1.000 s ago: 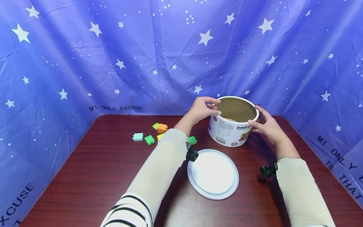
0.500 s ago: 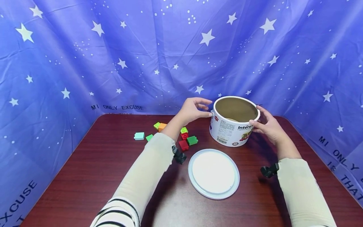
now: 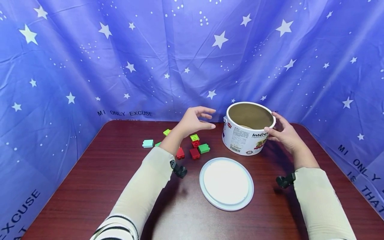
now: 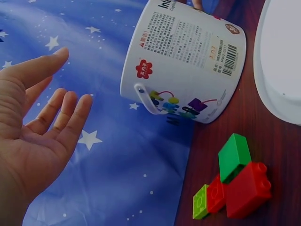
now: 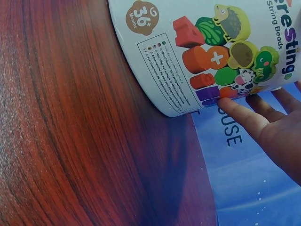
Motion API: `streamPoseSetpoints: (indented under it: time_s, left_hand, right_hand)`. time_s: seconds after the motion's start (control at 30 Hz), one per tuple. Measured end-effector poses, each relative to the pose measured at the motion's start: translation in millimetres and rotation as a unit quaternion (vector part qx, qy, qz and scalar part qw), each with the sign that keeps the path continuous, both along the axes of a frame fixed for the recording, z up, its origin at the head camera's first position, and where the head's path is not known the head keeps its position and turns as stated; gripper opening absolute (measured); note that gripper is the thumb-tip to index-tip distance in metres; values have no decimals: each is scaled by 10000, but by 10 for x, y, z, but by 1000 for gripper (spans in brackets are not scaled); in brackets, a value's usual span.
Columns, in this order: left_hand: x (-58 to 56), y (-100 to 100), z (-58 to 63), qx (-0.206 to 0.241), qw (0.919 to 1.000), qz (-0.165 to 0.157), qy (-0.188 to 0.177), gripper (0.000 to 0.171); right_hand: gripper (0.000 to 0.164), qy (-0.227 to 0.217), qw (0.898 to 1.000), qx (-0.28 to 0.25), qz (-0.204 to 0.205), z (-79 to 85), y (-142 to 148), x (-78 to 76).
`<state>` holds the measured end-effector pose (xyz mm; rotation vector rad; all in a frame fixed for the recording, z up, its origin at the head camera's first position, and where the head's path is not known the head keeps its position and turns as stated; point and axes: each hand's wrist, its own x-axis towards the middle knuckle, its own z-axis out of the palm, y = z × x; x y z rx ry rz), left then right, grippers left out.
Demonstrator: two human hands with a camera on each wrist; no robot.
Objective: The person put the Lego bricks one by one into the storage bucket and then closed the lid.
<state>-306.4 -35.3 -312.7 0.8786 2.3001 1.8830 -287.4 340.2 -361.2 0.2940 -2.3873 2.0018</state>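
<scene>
A white bucket (image 3: 244, 136) with printed sides stands upright, its top uncovered, at the back right of the table. My right hand (image 3: 283, 133) rests against its right side near the rim, thumb in front and fingers farther back. In the right wrist view, extended fingers (image 5: 242, 115) touch the printed wall. My left hand (image 3: 196, 121) hovers left of the bucket, apart from it, with fingers spread and nothing in them. The left wrist view shows the left palm (image 4: 37, 141) beside the bucket's small side handle (image 4: 148, 100).
A round white lid (image 3: 226, 181) lies in front of the bucket. Left of it are several toy bricks: a green brick (image 3: 204, 148), a red brick (image 3: 194, 153), a lime brick (image 3: 194, 137) and a light blue brick (image 3: 148, 143). A starry curtain (image 3: 168, 60) hangs behind the table.
My left hand has come off the bucket's rim and moved left, uncovering red and lime bricks. The right hand stays against the bucket, which stands where it was.
</scene>
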Motion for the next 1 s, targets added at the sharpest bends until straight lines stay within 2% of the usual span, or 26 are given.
streamPoseSetpoints:
  time_s: [0.17, 0.3, 0.47, 0.63, 0.77, 1.0]
  left_hand:
    - [53, -81, -60, 108, 9998, -169, -97, 50]
    - [109, -149, -97, 9, 9998, -186, -38, 52]
    - [175, -252, -148, -124, 9998, -145, 30, 54]
    - [223, -370, -202, -8, 9998, -115, 135, 55]
    - [267, -472, -230, 58, 9997, -30, 248, 54]
    - [336, -646, -265, -80, 9993, 150, 319, 55]
  right_hand:
    - [85, 0, 10000, 48, -16, -2, 4, -3]
    - [84, 12, 10000, 48, -32, -7, 8, -1]
    - [84, 34, 10000, 3, -20, -9, 2, 10]
    - [84, 57, 10000, -46, -9, -11, -11, 18]
    - [84, 59, 9999, -83, 21, -20, -13, 4]
    - [84, 46, 10000, -42, -32, -8, -5, 14]
